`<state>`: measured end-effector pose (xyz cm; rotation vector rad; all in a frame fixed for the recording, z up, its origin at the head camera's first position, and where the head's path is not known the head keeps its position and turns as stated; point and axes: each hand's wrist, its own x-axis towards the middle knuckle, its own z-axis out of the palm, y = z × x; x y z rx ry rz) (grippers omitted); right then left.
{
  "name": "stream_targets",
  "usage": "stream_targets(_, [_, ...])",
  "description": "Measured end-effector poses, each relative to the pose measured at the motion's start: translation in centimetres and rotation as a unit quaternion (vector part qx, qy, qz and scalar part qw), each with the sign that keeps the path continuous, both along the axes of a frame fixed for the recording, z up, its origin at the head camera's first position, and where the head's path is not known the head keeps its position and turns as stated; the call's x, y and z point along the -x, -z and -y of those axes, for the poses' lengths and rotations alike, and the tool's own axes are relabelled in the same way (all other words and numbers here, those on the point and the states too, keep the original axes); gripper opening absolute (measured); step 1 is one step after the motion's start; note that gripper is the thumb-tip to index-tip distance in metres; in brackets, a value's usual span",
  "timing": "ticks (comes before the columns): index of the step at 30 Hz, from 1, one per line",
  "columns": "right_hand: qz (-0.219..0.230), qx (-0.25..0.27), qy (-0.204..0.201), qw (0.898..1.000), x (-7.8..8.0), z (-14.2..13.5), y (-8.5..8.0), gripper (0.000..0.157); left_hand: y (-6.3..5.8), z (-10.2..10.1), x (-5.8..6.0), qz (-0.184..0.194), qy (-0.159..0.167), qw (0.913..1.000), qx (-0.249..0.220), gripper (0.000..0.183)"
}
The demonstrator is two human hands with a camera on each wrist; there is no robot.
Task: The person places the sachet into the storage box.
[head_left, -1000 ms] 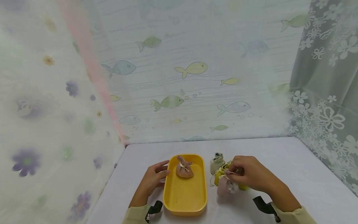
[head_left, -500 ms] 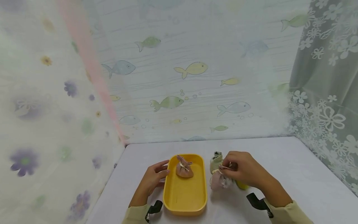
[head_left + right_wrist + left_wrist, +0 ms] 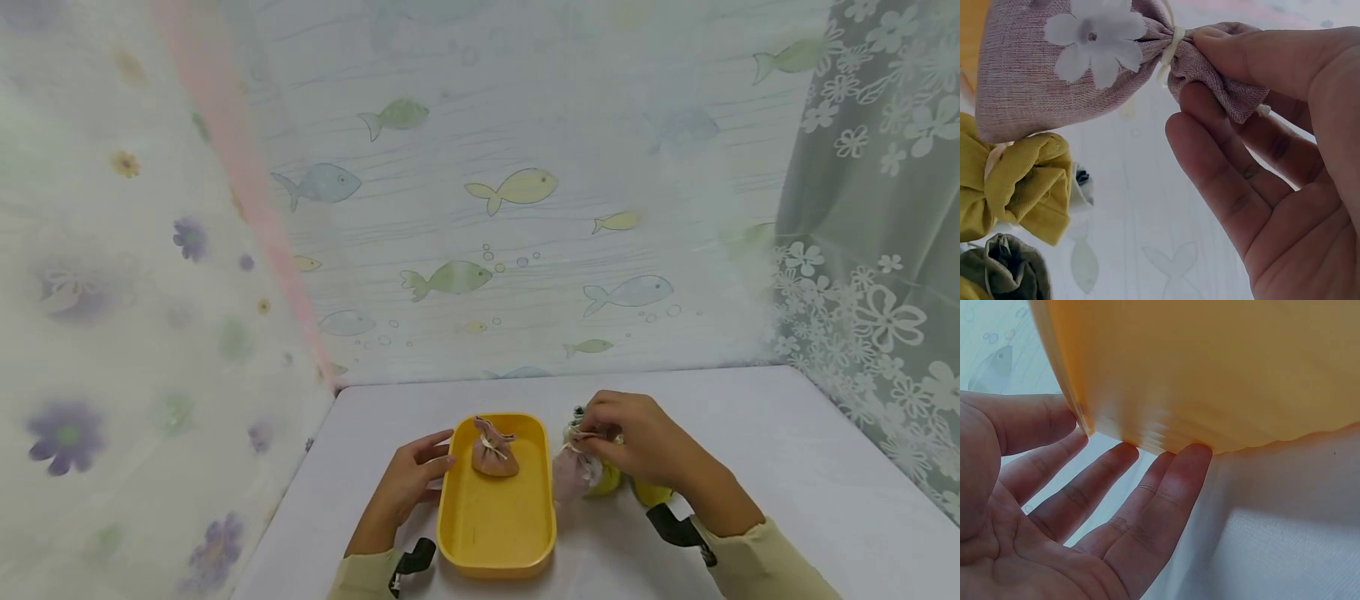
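Observation:
My left hand (image 3: 416, 479) rests at the left side of a yellow tray (image 3: 495, 525). In the left wrist view, its thumb meets the rim and its nearly straight fingertips touch the outer wall. A brownish-pink drawstring pouch (image 3: 495, 460) sits in the tray's far end. Between thumb and fingers, my right hand (image 3: 630, 437) pinches the gathered neck of a pink drawstring pouch (image 3: 1029, 87) with a white fabric flower. That pouch hangs beside the tray's right rim, its neck tied with a pale cord. My right hand partly hides the pouches behind it.
Beyond the held pouch are a mustard-yellow pouch (image 3: 1032, 184) and a dark grey-green one (image 3: 1019, 269). Another yellow shape (image 3: 651, 493) shows under the right wrist. A pale green pouch top (image 3: 578, 412) peeks out farther back. White cloth (image 3: 735, 425) covers the table.
My right hand has carried the pink pouch leftward and slightly away from me, from over the other pouches to the tray's right rim. The left hand and tray stay put.

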<state>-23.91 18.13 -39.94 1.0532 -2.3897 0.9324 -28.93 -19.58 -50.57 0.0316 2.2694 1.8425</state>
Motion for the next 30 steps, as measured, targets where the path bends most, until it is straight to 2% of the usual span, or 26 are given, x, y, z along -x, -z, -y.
stream_targets(6, [-0.002,0.000,-0.023,1.000,0.8,0.6,-0.2,0.012,-0.1,0.0,-0.1,0.001,-0.001,1.0000,0.001,0.057])
stream_targets(13, [0.013,0.000,-0.032,0.999,1.7,1.1,-0.8,0.007,-0.1,0.0,-0.1,0.001,0.004,1.0000,-0.005,0.057])
stream_targets(19, [0.003,0.000,-0.033,0.999,2.4,1.6,-1.0,0.011,-0.1,0.0,0.0,0.000,0.005,1.0000,-0.004,0.059])
stream_targets(30, [0.015,-0.002,-0.040,0.999,3.7,3.0,-0.6,0.008,-0.2,0.0,-0.1,0.000,0.003,1.0000,-0.002,0.059])
